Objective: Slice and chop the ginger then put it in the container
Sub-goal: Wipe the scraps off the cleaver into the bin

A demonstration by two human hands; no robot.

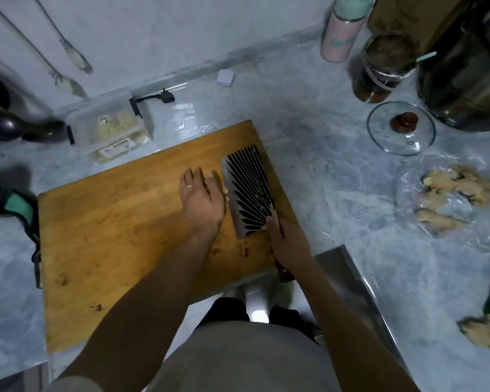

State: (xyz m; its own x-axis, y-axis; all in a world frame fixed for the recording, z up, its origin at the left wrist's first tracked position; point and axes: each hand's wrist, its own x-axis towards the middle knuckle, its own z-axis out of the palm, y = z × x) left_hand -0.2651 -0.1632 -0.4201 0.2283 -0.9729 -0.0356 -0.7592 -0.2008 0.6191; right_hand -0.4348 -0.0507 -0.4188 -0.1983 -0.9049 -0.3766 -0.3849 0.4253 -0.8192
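Ginger (225,193) is mostly hidden from us, only yellow bits peeking between our left hand (201,198), flat with fingers extended, and the cleaver (249,190) on the cutting board (119,222). Our right hand (287,244) wraps the largely covered handle. The container (108,128) sits far left on the surface (337,179).

I see a pale blue-grey marbled stone counter (309,114) meeting a plain, pale grey wall (181,26) under dim, cool light.
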